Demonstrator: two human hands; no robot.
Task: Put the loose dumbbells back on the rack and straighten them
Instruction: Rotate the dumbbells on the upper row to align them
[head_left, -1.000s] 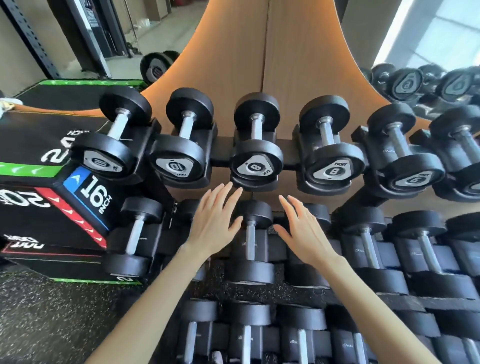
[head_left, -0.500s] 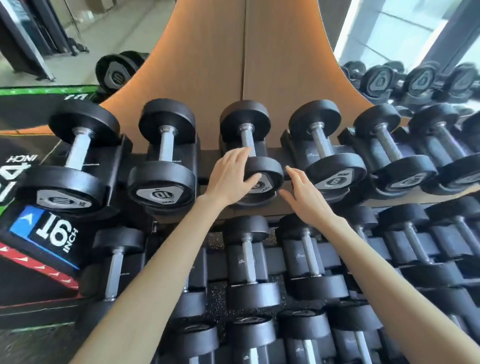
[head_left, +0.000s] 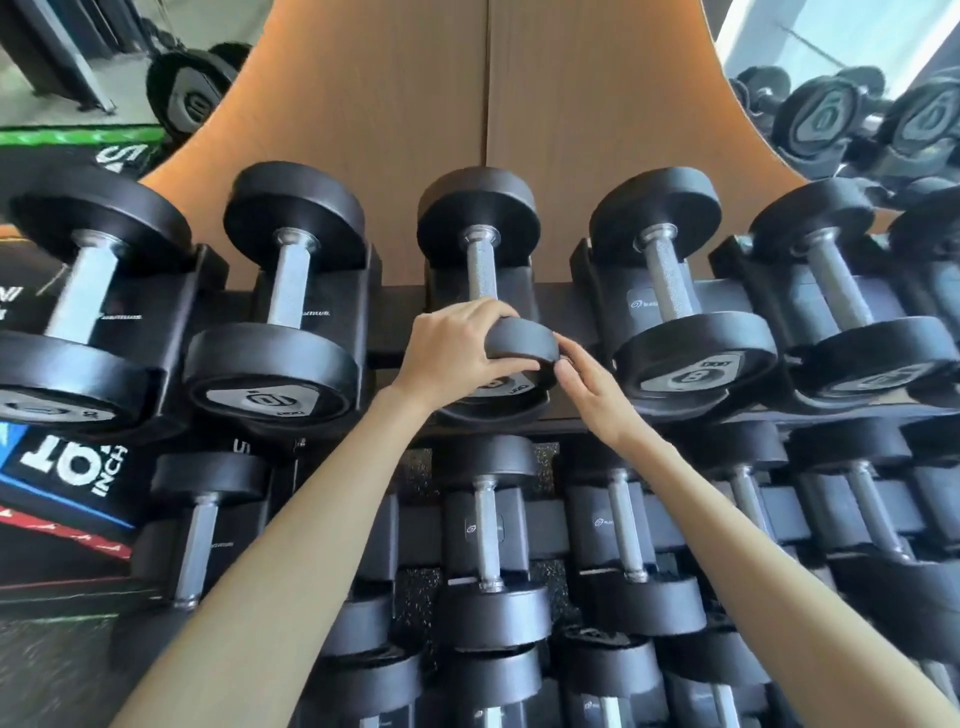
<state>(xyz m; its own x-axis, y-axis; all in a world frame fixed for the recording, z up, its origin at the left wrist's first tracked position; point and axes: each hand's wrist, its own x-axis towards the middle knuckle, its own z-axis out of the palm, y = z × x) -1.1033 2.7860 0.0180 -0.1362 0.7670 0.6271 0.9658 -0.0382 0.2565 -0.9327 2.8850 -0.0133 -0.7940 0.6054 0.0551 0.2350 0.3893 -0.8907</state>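
Note:
A black dumbbell (head_left: 480, 270) with a steel handle lies in the middle cradle of the rack's top row (head_left: 395, 312). My left hand (head_left: 457, 351) is wrapped over the left side and top of its near head. My right hand (head_left: 592, 384) touches the right edge of that same head with its fingertips, fingers spread. Other black dumbbells sit in cradles on both sides, among them one marked 10 (head_left: 275, 364) to the left and one marked 8 (head_left: 685, 348) to the right. Lower rows hold more dumbbells (head_left: 491, 540).
A black plyo box marked 16 INCH (head_left: 67, 467) stands at the left against the rack. An orange-brown wall panel (head_left: 488, 104) rises behind the top row. Mirrors on both sides reflect more dumbbells (head_left: 821, 117). Speckled rubber floor shows under the rack.
Both hands rose from the second row to the top row. My left hand closed over the middle dumbbell's near head and my right hand came against its right edge.

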